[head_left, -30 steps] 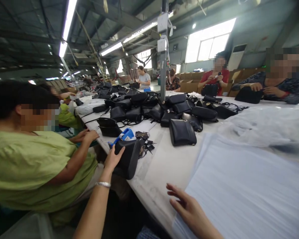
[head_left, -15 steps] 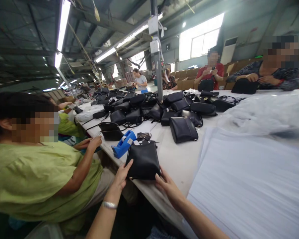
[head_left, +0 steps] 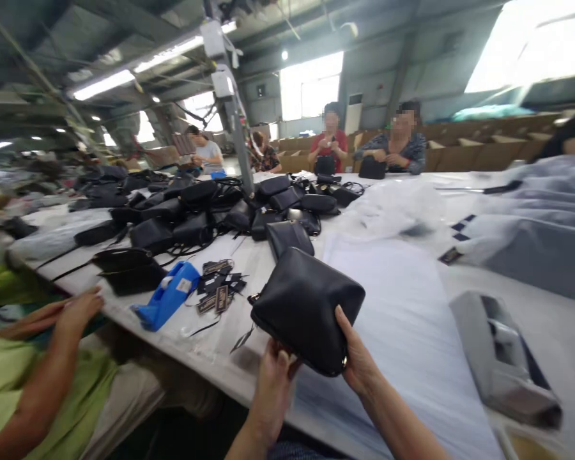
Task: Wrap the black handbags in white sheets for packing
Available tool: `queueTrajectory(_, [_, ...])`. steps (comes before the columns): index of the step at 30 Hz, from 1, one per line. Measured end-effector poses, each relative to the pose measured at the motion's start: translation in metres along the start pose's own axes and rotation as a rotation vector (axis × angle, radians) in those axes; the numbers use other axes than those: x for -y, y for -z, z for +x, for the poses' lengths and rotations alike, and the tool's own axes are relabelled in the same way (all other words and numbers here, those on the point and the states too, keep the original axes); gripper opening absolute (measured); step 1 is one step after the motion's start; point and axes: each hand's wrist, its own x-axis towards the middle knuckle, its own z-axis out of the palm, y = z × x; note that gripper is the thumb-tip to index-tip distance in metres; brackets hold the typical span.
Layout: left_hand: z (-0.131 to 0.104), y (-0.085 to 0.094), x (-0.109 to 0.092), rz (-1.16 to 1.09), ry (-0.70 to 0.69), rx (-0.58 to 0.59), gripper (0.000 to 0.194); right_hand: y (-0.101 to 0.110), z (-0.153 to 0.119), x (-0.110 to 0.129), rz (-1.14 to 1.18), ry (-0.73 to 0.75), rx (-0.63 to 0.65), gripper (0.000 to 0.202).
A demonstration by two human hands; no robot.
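Note:
A small black leather bag (head_left: 309,306) is held tilted above the near edge of the table. My right hand (head_left: 359,361) grips its right side, thumb on the smooth face and fingers behind. At the lower left edge, my left hand (head_left: 274,383) is closed with its fingers curled against the bag; part of them is hidden beneath it. A dark hang tag (head_left: 242,340) dangles at the bag's left side. Left of the bag, several loose black tags (head_left: 220,297) lie on the white table (head_left: 239,377), beside a blue tape dispenser (head_left: 170,295).
A heap of black bags (head_left: 191,211) covers the table's middle. White sheets (head_left: 393,306) lie to the right, with a grey tape dispenser (head_left: 505,358) and clear plastic (head_left: 397,204) beyond. A co-worker's hands (head_left: 79,313) are at the left edge; other people sit across the table.
The bag has been raised off the table edge, turned and tilted. My left hand has moved beneath its lower edge. The view has swung right, bringing the grey dispenser into sight.

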Motion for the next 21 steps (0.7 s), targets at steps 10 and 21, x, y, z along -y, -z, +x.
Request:
queueTrajectory(10, [0.08, -0.028, -0.017, -0.257, 0.284, 0.129, 0.054, 0.082, -0.025, 0.075, 0.052, -0.031, -0.174, 0.049])
queueTrajectory(21, [0.162, -0.057, 0.011, 0.409, 0.062, 0.1, 0.06, 0.124, 0.034, 0.119, -0.305, 0.354, -0.336, 0.048])
